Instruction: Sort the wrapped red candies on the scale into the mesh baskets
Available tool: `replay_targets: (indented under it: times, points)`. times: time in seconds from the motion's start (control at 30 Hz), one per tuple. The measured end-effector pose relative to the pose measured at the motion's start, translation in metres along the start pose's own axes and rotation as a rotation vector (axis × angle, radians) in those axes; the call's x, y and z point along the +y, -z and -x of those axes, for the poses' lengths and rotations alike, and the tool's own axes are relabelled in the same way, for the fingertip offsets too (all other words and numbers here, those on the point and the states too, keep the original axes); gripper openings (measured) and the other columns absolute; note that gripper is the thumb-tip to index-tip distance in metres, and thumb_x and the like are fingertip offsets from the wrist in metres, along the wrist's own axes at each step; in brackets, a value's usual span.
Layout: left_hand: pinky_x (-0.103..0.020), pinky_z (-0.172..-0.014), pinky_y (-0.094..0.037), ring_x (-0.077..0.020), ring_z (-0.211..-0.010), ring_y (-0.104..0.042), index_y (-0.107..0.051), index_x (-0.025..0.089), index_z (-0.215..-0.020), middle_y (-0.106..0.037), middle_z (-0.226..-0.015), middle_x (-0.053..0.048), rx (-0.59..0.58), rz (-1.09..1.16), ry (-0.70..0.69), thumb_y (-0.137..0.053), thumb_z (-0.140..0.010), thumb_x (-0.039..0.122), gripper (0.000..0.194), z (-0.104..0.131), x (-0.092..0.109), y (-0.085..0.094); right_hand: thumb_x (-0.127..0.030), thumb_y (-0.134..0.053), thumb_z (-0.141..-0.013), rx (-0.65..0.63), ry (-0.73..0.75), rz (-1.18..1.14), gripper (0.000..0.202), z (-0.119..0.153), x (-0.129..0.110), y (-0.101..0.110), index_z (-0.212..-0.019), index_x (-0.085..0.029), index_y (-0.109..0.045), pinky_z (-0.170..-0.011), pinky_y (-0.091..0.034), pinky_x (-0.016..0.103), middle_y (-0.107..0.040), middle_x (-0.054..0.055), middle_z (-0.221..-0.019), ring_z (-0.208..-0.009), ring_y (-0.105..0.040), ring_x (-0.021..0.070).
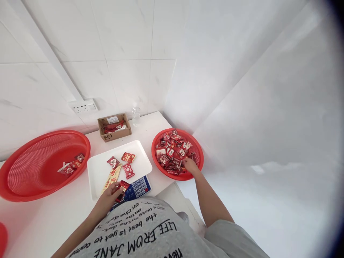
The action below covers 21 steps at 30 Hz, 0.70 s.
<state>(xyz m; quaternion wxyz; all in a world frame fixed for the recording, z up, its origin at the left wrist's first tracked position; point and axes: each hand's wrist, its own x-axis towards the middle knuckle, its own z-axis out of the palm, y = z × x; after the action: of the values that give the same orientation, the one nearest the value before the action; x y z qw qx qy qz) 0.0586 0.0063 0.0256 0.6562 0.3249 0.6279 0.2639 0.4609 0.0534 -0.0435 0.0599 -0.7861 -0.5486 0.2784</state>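
My left hand (111, 196) is closed on a red packet (123, 186) over the near edge of a white tray (94, 168). Several red packets and a gold packet (113, 177) with red characters lie on the tray. My right hand (190, 165) reaches into the near right part of a round red basket (200, 152) heaped with small red packets (172, 153). Its fingertips touch the packets; whether they pinch one is too small to tell.
A larger red basket (32, 168) with a few packets stands on the left. A cardboard box (116, 134) and a clear bottle (136, 115) are at the back. A blue keypad (137, 187) sits by the tray's near edge. A wall rises behind the white table (150, 123).
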Motion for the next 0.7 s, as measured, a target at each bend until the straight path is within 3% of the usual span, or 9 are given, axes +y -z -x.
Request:
replay_targets:
  times: [0.13, 0.27, 0.37, 0.57, 0.7]
  points:
    - [-0.027, -0.063, -0.047, -0.0169, -0.066, -0.063, -0.056, 0.018, -0.09, -0.064, -0.068, 0.002, -0.021, -0.039, -0.024, -0.073, -0.055, 0.039, 0.044, -0.003, -0.005, 0.0, -0.014, -0.057, -0.066, -0.05, -0.065, 0.122, 0.01, -0.007, 0.013, 0.0, -0.068, -0.018, -0.066, -0.065, -0.044, 0.03, -0.068, 0.01, -0.075, -0.074, -0.063, 0.0221]
    - [-0.027, -0.065, -0.047, -0.0174, -0.068, -0.063, -0.055, 0.019, -0.094, -0.066, -0.072, 0.0, -0.053, -0.076, -0.058, -0.071, -0.058, 0.043, 0.046, -0.005, -0.009, 0.0, -0.012, -0.063, -0.058, -0.077, -0.088, 0.182, 0.033, -0.009, 0.004, -0.014, -0.091, -0.018, -0.065, -0.07, -0.044, 0.033, -0.067, 0.014, -0.093, -0.085, -0.062, 0.0255]
    - [-0.027, -0.067, -0.046, -0.0161, -0.068, -0.062, -0.055, 0.019, -0.096, -0.066, -0.073, 0.0, -0.063, -0.074, -0.076, -0.069, -0.06, 0.045, 0.046, -0.003, -0.009, 0.001, -0.012, -0.063, -0.059, -0.089, -0.09, 0.203, 0.039, -0.007, -0.002, -0.015, -0.098, -0.017, -0.064, -0.072, -0.044, 0.036, -0.065, 0.016, -0.099, -0.089, -0.061, 0.0283]
    - [-0.029, -0.066, -0.047, -0.0174, -0.068, -0.062, -0.055, 0.017, -0.094, -0.066, -0.073, -0.001, -0.049, -0.095, -0.084, -0.069, -0.058, 0.05, 0.051, -0.003, -0.011, 0.003, -0.015, -0.054, -0.07, -0.122, -0.041, 0.174, 0.021, 0.0, 0.003, 0.004, -0.085, -0.022, -0.067, -0.071, -0.042, 0.028, -0.068, 0.008, -0.091, -0.086, -0.062, 0.023]
    - [-0.03, -0.068, -0.046, -0.0184, -0.071, -0.063, -0.053, 0.017, -0.098, -0.067, -0.077, -0.002, -0.073, -0.117, -0.086, -0.066, -0.058, 0.056, 0.057, -0.006, -0.013, 0.004, -0.021, -0.058, -0.07, -0.129, -0.036, 0.151, 0.028, 0.003, -0.002, 0.001, -0.097, -0.022, -0.064, -0.07, -0.041, 0.025, -0.066, 0.007, -0.098, -0.09, -0.06, 0.0221]
